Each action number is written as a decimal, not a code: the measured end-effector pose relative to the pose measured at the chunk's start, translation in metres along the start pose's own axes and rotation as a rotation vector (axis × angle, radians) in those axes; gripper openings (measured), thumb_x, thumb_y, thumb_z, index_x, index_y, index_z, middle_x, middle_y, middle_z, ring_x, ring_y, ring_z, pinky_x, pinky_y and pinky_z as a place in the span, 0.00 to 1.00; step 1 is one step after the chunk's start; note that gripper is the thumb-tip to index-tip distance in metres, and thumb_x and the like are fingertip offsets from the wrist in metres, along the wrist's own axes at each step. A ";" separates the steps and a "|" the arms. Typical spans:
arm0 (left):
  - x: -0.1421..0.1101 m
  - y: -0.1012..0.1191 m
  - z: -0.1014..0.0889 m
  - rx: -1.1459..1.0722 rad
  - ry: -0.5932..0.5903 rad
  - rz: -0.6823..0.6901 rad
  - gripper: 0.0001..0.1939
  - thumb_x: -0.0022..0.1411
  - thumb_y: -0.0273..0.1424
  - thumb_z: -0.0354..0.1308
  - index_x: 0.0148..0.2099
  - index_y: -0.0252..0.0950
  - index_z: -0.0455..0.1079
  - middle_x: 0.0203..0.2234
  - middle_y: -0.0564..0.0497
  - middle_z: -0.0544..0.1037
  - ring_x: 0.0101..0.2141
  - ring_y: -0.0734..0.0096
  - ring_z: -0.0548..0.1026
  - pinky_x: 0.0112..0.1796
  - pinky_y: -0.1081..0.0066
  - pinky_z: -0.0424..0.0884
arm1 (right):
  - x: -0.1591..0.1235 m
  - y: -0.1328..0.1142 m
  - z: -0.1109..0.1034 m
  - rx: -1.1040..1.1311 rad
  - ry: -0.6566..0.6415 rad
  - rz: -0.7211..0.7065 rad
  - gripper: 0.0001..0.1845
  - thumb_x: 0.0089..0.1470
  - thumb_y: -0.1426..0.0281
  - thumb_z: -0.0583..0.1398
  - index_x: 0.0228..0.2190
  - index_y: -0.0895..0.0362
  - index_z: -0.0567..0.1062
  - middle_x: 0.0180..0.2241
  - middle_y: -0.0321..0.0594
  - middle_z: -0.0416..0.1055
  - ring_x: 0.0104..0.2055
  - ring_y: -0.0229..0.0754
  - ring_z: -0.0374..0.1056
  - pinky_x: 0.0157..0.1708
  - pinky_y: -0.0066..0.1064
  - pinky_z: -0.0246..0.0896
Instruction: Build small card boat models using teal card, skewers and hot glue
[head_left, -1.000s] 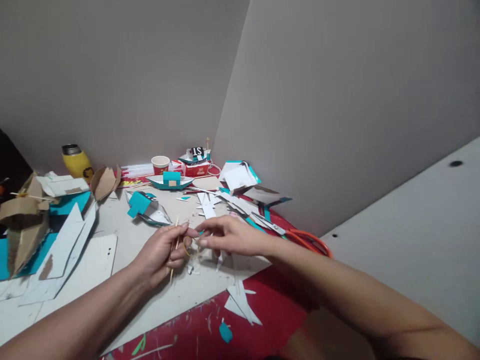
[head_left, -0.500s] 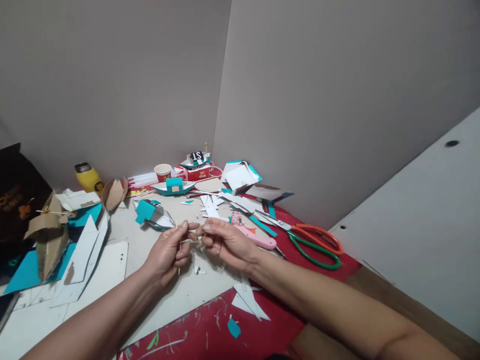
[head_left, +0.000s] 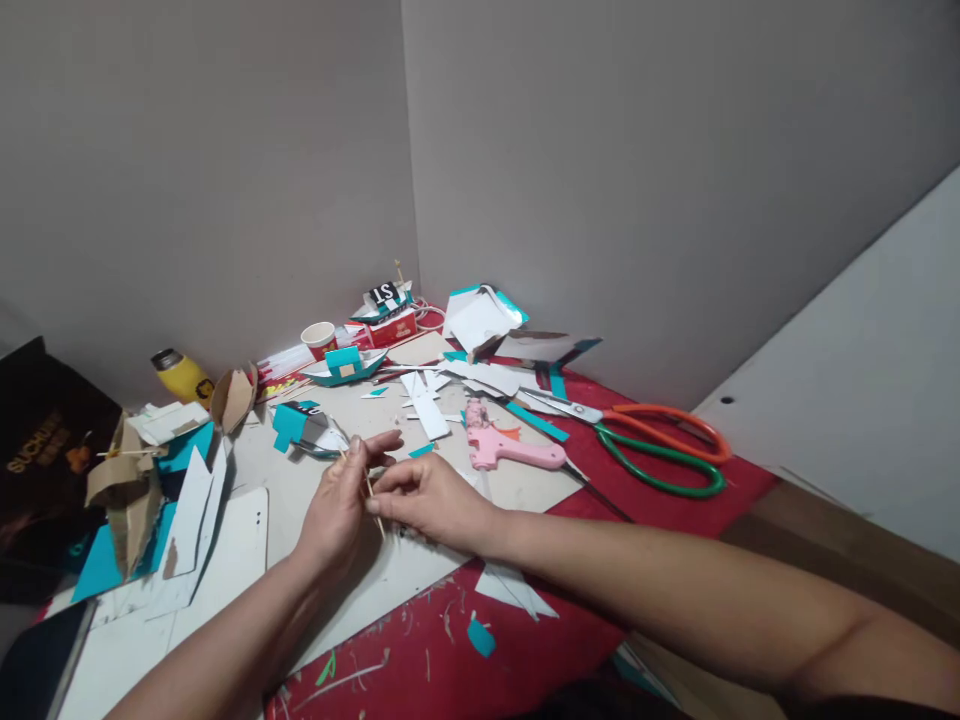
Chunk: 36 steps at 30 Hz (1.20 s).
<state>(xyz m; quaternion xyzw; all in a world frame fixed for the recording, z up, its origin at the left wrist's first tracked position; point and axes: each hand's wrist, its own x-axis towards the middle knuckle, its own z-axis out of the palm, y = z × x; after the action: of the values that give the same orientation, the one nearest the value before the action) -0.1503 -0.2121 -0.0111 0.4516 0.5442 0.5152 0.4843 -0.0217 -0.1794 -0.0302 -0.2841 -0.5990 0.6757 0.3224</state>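
My left hand [head_left: 336, 505] is closed around thin wooden sticks, its thumb pressing on them and its forefinger stretched out to the right. One wooden stick [head_left: 380, 525] slants down past the fingers, and a short tip of another pokes out above the thumb. My right hand [head_left: 435, 503] meets it from the right, thumb and forefinger pinched at the slanting stick. Just beyond the hands sits a small teal-and-white paper boat [head_left: 322, 437]. To their right lies a pink glue gun [head_left: 517, 448].
Large scissors [head_left: 600, 415] with orange and green handles lie at the right, among paper scraps [head_left: 427, 405]. Behind stand another paper boat [head_left: 345, 368], a paper cup [head_left: 319, 340] and a yellow bottle [head_left: 182, 378]. Cardboard boat pieces [head_left: 127, 500] fill the left; a phone-like white slab [head_left: 244, 520] lies nearby.
My right hand has shifted from the left fingertips to the stick, pinching it lower down. The thin yellowish loop seen between the hands earlier no longer shows. The view has turned rightward.
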 end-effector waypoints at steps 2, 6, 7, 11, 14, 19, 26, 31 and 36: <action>-0.002 0.001 0.002 0.029 -0.018 -0.007 0.25 0.64 0.48 0.49 0.47 0.34 0.76 0.44 0.42 0.77 0.42 0.61 0.74 0.43 0.68 0.68 | -0.001 -0.001 -0.001 -0.007 -0.032 0.003 0.14 0.49 0.67 0.62 0.16 0.57 0.70 0.14 0.30 0.62 0.15 0.29 0.54 0.15 0.24 0.47; 0.002 0.003 -0.001 -0.003 -0.013 -0.025 0.29 0.62 0.52 0.48 0.50 0.33 0.71 0.33 0.45 0.78 0.24 0.69 0.74 0.27 0.70 0.69 | -0.004 -0.007 -0.008 -0.069 -0.048 0.036 0.16 0.56 0.66 0.57 0.18 0.57 0.67 0.15 0.30 0.63 0.13 0.28 0.54 0.14 0.22 0.48; 0.004 0.004 -0.004 0.013 -0.011 -0.017 0.29 0.62 0.52 0.48 0.49 0.33 0.70 0.27 0.49 0.76 0.19 0.73 0.69 0.22 0.72 0.66 | -0.004 -0.007 -0.010 -0.083 -0.045 0.043 0.15 0.57 0.67 0.56 0.19 0.57 0.66 0.15 0.29 0.64 0.13 0.28 0.54 0.13 0.21 0.48; 0.011 0.011 -0.017 0.136 -0.012 -0.035 0.26 0.60 0.53 0.50 0.37 0.33 0.71 0.12 0.61 0.55 0.13 0.81 0.51 0.15 0.79 0.48 | -0.002 -0.006 -0.014 -0.104 -0.046 0.078 0.13 0.60 0.68 0.53 0.23 0.56 0.63 0.17 0.29 0.66 0.13 0.28 0.57 0.11 0.19 0.48; 0.010 0.016 -0.021 0.052 -0.078 -0.087 0.29 0.62 0.55 0.43 0.36 0.34 0.69 0.15 0.61 0.52 0.15 0.80 0.47 0.17 0.78 0.45 | 0.001 -0.001 -0.016 -0.062 -0.049 0.077 0.11 0.59 0.65 0.54 0.26 0.55 0.63 0.19 0.31 0.69 0.14 0.29 0.60 0.10 0.19 0.50; 0.003 0.015 -0.016 -0.023 -0.080 -0.116 0.20 0.64 0.47 0.48 0.38 0.35 0.68 0.17 0.60 0.57 0.16 0.80 0.48 0.17 0.79 0.47 | 0.003 0.002 -0.019 -0.029 -0.039 0.022 0.12 0.58 0.61 0.55 0.28 0.56 0.64 0.18 0.30 0.69 0.14 0.29 0.61 0.11 0.18 0.53; -0.003 0.017 -0.006 -0.080 -0.224 -0.161 0.17 0.65 0.44 0.50 0.49 0.38 0.64 0.14 0.60 0.65 0.15 0.82 0.45 0.15 0.81 0.47 | 0.002 -0.006 -0.025 -0.003 -0.008 0.000 0.14 0.58 0.60 0.55 0.27 0.56 0.64 0.17 0.29 0.66 0.13 0.29 0.60 0.12 0.18 0.53; -0.002 0.016 -0.007 -0.111 -0.246 -0.184 0.17 0.66 0.42 0.50 0.52 0.38 0.61 0.16 0.58 0.69 0.14 0.84 0.45 0.14 0.81 0.46 | 0.000 -0.009 -0.026 -0.019 -0.048 -0.029 0.12 0.59 0.64 0.55 0.27 0.58 0.66 0.17 0.28 0.65 0.13 0.27 0.58 0.12 0.18 0.51; 0.001 0.015 -0.009 -0.112 -0.314 -0.216 0.22 0.65 0.41 0.52 0.56 0.34 0.63 0.16 0.56 0.71 0.13 0.85 0.46 0.14 0.81 0.46 | -0.002 -0.009 -0.024 -0.068 -0.095 -0.020 0.11 0.60 0.69 0.53 0.26 0.58 0.67 0.16 0.28 0.63 0.14 0.27 0.57 0.13 0.18 0.52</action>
<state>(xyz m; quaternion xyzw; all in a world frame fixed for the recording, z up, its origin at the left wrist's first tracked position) -0.1599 -0.2112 0.0036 0.4378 0.4776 0.4131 0.6400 -0.0008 -0.1656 -0.0246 -0.2564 -0.6390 0.6646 0.2903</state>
